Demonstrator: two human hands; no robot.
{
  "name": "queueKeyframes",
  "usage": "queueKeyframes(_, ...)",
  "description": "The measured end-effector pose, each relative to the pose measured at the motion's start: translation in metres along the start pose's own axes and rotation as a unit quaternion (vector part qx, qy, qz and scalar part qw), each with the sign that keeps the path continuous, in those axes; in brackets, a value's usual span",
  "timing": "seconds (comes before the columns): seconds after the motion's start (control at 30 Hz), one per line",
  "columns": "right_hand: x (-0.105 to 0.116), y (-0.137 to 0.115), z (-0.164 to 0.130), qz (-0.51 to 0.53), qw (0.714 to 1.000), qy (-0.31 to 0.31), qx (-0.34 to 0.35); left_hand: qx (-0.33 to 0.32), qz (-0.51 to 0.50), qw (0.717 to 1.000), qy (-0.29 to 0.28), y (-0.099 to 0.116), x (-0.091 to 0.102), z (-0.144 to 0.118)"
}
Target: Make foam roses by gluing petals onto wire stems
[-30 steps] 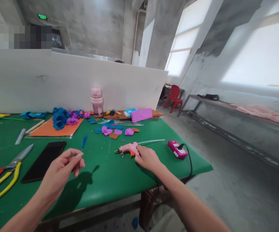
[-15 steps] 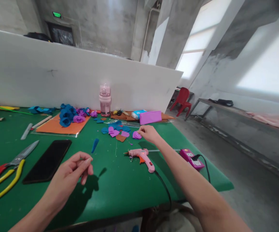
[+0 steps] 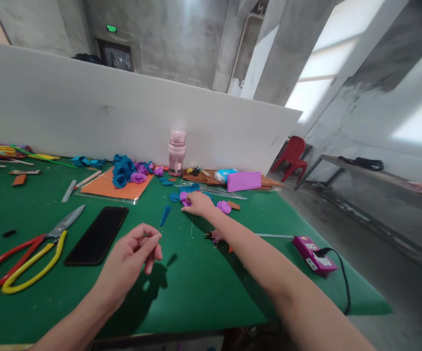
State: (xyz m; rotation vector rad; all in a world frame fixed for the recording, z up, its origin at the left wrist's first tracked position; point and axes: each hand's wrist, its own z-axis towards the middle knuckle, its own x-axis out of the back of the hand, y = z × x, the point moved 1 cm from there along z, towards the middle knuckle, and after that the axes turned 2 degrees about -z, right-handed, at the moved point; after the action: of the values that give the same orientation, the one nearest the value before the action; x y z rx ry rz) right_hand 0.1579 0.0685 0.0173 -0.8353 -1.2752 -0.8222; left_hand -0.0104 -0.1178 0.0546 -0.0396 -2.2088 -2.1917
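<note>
My left hand (image 3: 135,251) pinches a thin stem topped by a small rolled piece of blue crepe paper (image 3: 165,215), held upright above the green table. Farther forward, my right hand (image 3: 199,204) reaches into a loose pile of cut paper, its thumb and fingers closed around a purple paper petal (image 3: 184,197). Blue petals (image 3: 174,197) lie beside those fingers. A stack of purple petals (image 3: 224,207) rests just right of the hand, with a brown piece (image 3: 233,205) against it. Under my right forearm, a pink glue gun (image 3: 216,236) is mostly hidden.
Scissors (image 3: 55,234) and a black phone (image 3: 96,236) lie at left. Blue paper roses (image 3: 122,171) sit on orange paper (image 3: 113,187). A pink bottle (image 3: 177,152) stands by the white partition (image 3: 123,107). At right is a magenta power strip (image 3: 313,256) with a cord.
My right hand has moved left from the purple stack to the loose petals, and its forearm now covers most of the glue gun. The left hand still holds the blue-tipped stem. The view has shifted left.
</note>
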Motion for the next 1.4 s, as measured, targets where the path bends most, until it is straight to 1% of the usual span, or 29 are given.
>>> queueKeyframes(0.1, -0.007, -0.005, 0.001, -0.002, 0.999, 0.014, -0.030, -0.001, -0.007, 1.000, -0.001, 0.002, 0.000, -0.001)
queueKeyframes(0.2, -0.007, -0.001, 0.005, 0.016, 0.999, 0.019, -0.043, -0.002, -0.014, 1.000, -0.004, 0.004, 0.000, -0.001)
queueKeyframes(0.33, 0.000, 0.011, 0.011, 0.064, 0.996, 0.014, -0.058, -0.015, -0.024, 1.000, -0.001, 0.004, -0.001, 0.000)
queueKeyframes(0.53, 0.008, 0.032, 0.005, 0.158, 0.979, 0.032, -0.121, -0.032, -0.046, 0.998, 0.010, 0.001, 0.004, 0.005)
queueKeyframes(0.6, 0.015, 0.039, 0.001, 0.181, 0.973, 0.046, -0.133, -0.037, -0.053, 0.998, 0.012, 0.002, 0.006, 0.007)
queueKeyframes(0.67, 0.025, 0.040, -0.007, 0.199, 0.969, 0.059, -0.134, -0.043, -0.057, 0.997, 0.014, 0.003, 0.007, 0.007)
queueKeyframes(0.73, 0.034, 0.033, -0.019, 0.216, 0.966, 0.068, -0.124, -0.046, -0.059, 0.997, 0.017, 0.004, 0.008, 0.007)
queueKeyframes(0.83, 0.038, 0.004, -0.051, 0.233, 0.965, 0.081, -0.087, -0.045, -0.056, 0.997, 0.012, 0.004, 0.009, 0.007)
queueKeyframes(0.9, 0.030, -0.020, -0.079, 0.232, 0.968, 0.083, -0.047, -0.039, -0.059, 0.998, 0.000, 0.002, 0.009, 0.007)
queueKeyframes(0.97, 0.017, -0.039, -0.108, 0.211, 0.974, 0.073, 0.050, -0.032, -0.069, 0.997, -0.012, -0.001, 0.009, 0.007)
queueKeyframes(1.0, 0.010, -0.045, -0.122, 0.203, 0.974, 0.054, 0.090, -0.029, -0.076, 0.997, -0.015, -0.002, 0.009, 0.007)
queueKeyframes(1.03, 0.004, -0.048, -0.134, 0.190, 0.974, 0.040, 0.115, -0.026, -0.082, 0.996, -0.018, -0.004, 0.009, 0.007)
queueKeyframes(1.07, 0.000, -0.049, -0.144, 0.179, 0.975, 0.039, 0.124, -0.022, -0.087, 0.996, -0.021, -0.005, 0.009, 0.008)
queueKeyframes(1.13, -0.004, -0.045, -0.156, 0.168, 0.978, 0.066, 0.102, -0.016, -0.091, 0.995, -0.028, -0.008, 0.010, 0.009)
queueKeyframes(1.2, -0.002, -0.041, -0.159, 0.169, 0.979, 0.106, 0.048, -0.012, -0.083, 0.996, -0.028, -0.009, 0.009, 0.011)
queueKeyframes(1.23, 0.000, -0.041, -0.157, 0.170, 0.979, 0.114, 0.027, -0.013, -0.072, 0.997, -0.022, -0.009, 0.009, 0.013)
queueKeyframes(1.3, 0.004, -0.044, -0.149, 0.160, 0.982, 0.099, 0.010, -0.014, -0.045, 0.999, 0.000, -0.010, 0.008, 0.015)
queueKeyframes(1.4, 0.007, -0.056, -0.131, 0.116, 0.993, 0.038, 0.007, -0.017, -0.010, 0.999, 0.032, -0.014, 0.006, 0.018)
